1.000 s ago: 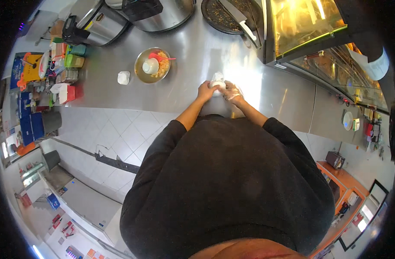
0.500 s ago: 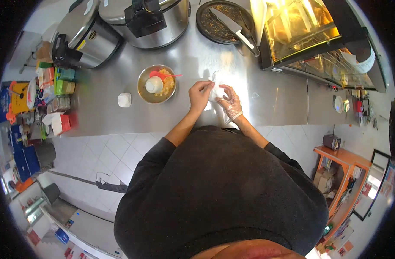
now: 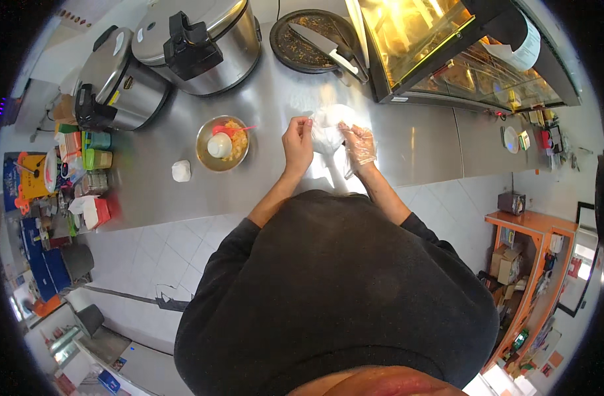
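Observation:
A thin white plastic bag [image 3: 327, 129] spreads over the steel counter between my hands. My bare left hand [image 3: 298, 146] pinches its left edge with thumb and fingertips. On the other side, my right hand [image 3: 359, 144], in a clear disposable glove, grips the bag's right edge with curled fingers. What the bag holds, if anything, cannot be made out against the glare. To the left stands a metal bowl [image 3: 202, 153] with yellowish food chunks [image 3: 235, 146], a red spoon [image 3: 237, 129] and a white cup [image 3: 219, 145]. Farther left lies a small white wrapped bundle [image 3: 181, 171].
Two large steel cookers [image 3: 203, 56] stand at the back left. A knife [image 3: 325, 46] rests on a dark round board [image 3: 283, 57] at the back. The lit glass food warmer [image 3: 434, 49] occupies the back right. Containers [image 3: 97, 158] crowd the counter's left end.
My hands have moved apart, and the white bag now spreads wider between them. The left hand's fingers have straightened upward. The whole view has shifted a little.

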Demonstrator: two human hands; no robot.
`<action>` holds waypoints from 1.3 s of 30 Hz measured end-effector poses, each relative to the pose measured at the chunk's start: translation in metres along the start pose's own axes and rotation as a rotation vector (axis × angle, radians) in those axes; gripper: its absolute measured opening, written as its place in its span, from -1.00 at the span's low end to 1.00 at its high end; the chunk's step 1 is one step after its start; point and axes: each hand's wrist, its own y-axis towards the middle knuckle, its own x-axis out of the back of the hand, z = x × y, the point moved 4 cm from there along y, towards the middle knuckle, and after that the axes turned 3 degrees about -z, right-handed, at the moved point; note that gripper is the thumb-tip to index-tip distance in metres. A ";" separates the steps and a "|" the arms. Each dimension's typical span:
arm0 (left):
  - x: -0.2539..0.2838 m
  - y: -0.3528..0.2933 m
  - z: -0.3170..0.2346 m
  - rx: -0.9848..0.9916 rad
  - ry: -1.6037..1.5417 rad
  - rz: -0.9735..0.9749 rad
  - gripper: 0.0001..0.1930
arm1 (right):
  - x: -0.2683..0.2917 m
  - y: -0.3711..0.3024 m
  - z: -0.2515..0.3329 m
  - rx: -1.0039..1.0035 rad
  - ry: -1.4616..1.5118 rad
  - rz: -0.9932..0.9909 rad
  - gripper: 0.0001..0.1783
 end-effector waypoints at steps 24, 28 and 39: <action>0.165 0.020 -0.027 0.054 -0.267 -0.451 -0.83 | -0.187 0.000 -0.043 -0.545 0.377 0.459 -0.62; 0.229 0.046 -0.020 0.022 -0.026 -0.339 -0.81 | -0.264 0.017 -0.092 -0.526 0.402 0.681 -0.63; 0.284 0.065 0.082 0.112 -0.220 -0.074 -0.90 | -0.289 0.081 -0.168 0.375 -1.124 0.692 -0.52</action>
